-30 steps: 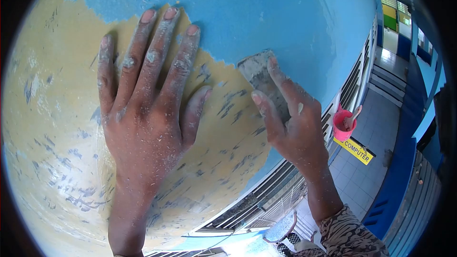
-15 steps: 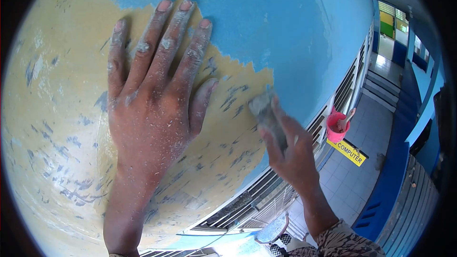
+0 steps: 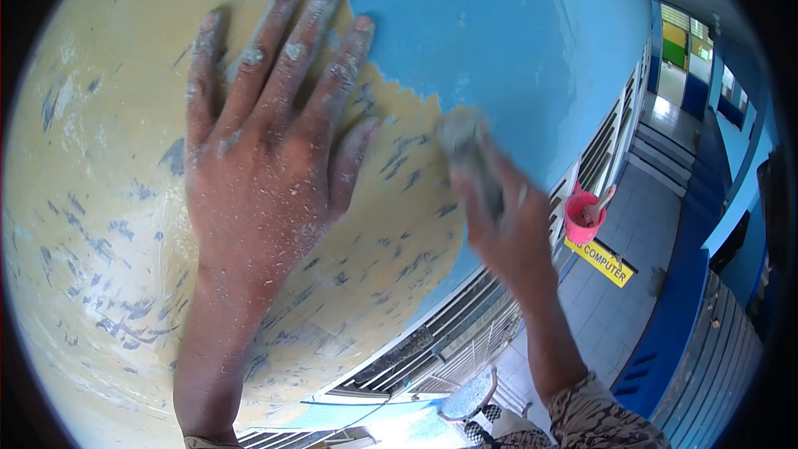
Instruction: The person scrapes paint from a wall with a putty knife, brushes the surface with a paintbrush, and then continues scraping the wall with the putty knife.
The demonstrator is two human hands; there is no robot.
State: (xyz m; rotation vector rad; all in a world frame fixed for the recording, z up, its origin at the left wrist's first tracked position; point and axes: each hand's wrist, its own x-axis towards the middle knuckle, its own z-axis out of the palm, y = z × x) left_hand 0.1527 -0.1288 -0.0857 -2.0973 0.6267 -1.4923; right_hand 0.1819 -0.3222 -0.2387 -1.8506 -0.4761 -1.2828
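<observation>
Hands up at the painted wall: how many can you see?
2. The left hand lies on the wall, fingers spread; the right hand, to its right, holds a blurry flat tool.

Right hand (image 3: 511,224) and scraper (image 3: 472,145) motion-blurred; can't tell if the blade edge touches the wall (image 3: 499,41). Scraper's grip end hidden in the hand. Left hand (image 3: 262,175): palm hidden. Start of the sign (image 3: 611,266) text unreadable by the bucket (image 3: 579,229); bucket contents too small to identify. Both sleeves (image 3: 603,416) cut off at bottom edge. Wall cropped by the round lens border.
</observation>
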